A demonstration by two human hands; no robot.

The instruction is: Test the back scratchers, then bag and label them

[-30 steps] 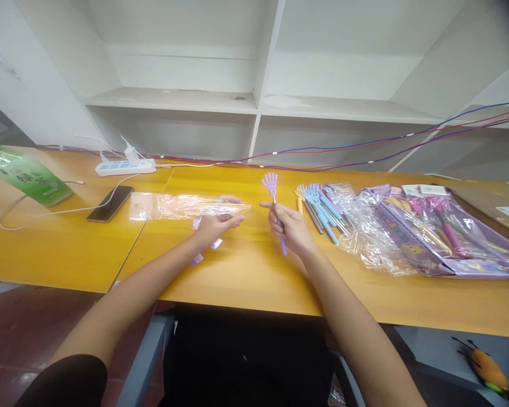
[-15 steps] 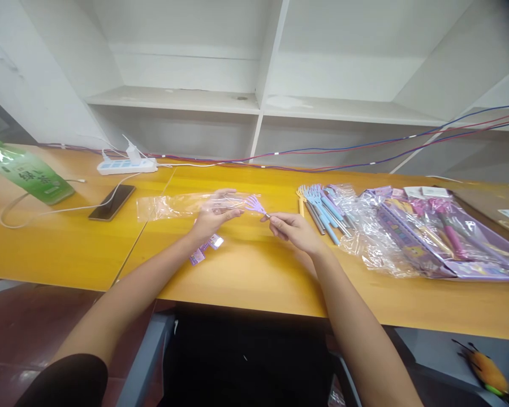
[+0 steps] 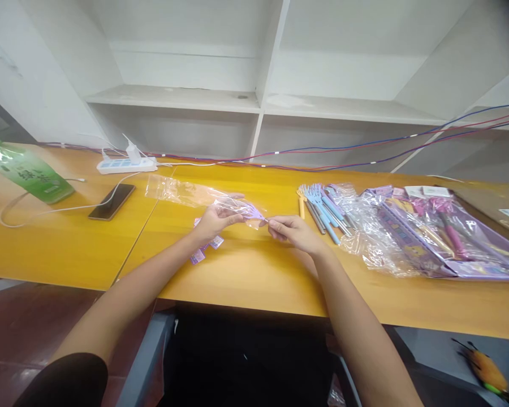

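My left hand (image 3: 217, 220) is closed on a long clear plastic bag (image 3: 176, 191), which stretches off to the left over the table. The purple claw-shaped head of a back scratcher (image 3: 253, 212) lies inside the bag's mouth, close to my left fingertips. My right hand (image 3: 296, 232) pinches the back scratcher just behind its head; its handle is hidden by my fingers. Small purple printed cards (image 3: 198, 256) lie beside my left wrist. To the right lies a pile of blue, purple and yellow back scratchers (image 3: 322, 204).
Crumpled clear wrapping (image 3: 377, 249) and a purple display box (image 3: 424, 254) of packed items fill the right side. A phone (image 3: 112, 202), a power strip (image 3: 127, 165) and a green bottle (image 3: 31, 172) are at left. Cables (image 3: 322, 148) run along the back.
The bag's mouth has come over the back scratcher's head, which was outside it before. The bag's far end has lifted and shifted right. My right hand has hardly moved.
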